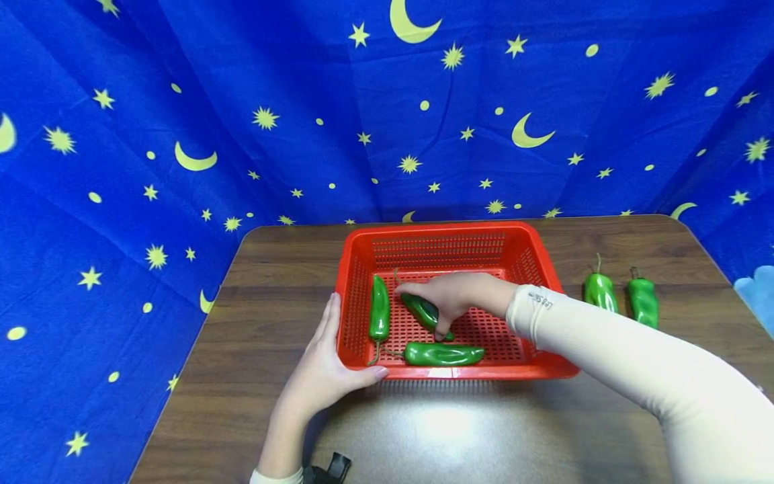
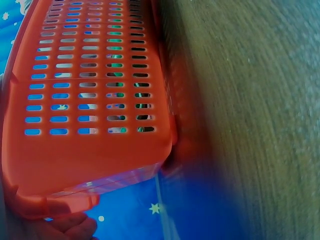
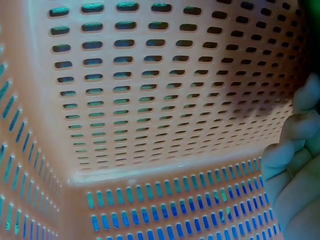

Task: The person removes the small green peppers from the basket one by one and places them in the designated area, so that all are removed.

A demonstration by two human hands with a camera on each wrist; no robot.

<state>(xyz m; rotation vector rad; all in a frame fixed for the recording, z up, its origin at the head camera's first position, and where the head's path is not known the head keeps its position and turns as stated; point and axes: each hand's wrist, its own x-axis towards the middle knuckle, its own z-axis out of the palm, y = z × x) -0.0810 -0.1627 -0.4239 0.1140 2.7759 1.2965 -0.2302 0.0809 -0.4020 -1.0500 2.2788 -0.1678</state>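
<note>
In the head view we are seeing the right hand (image 1: 455, 292) pinching a dark pepper (image 1: 417, 308) between thumb and fingers, inside the red basket (image 1: 453, 372); a second pepper (image 1: 379, 309) is lying along the left wall, and a third pepper (image 1: 444, 354) along the near wall; the left hand (image 1: 317, 373) is resting splayed, fingers nearly straight, at the near left corner; two more peppers (image 1: 600, 291) are lying right of it on the desk (image 1: 272, 282); in the left wrist view we are seeing slotted basket wall, fingers showing lower left; in the right wrist view, bent fingers are showing at right.
</note>
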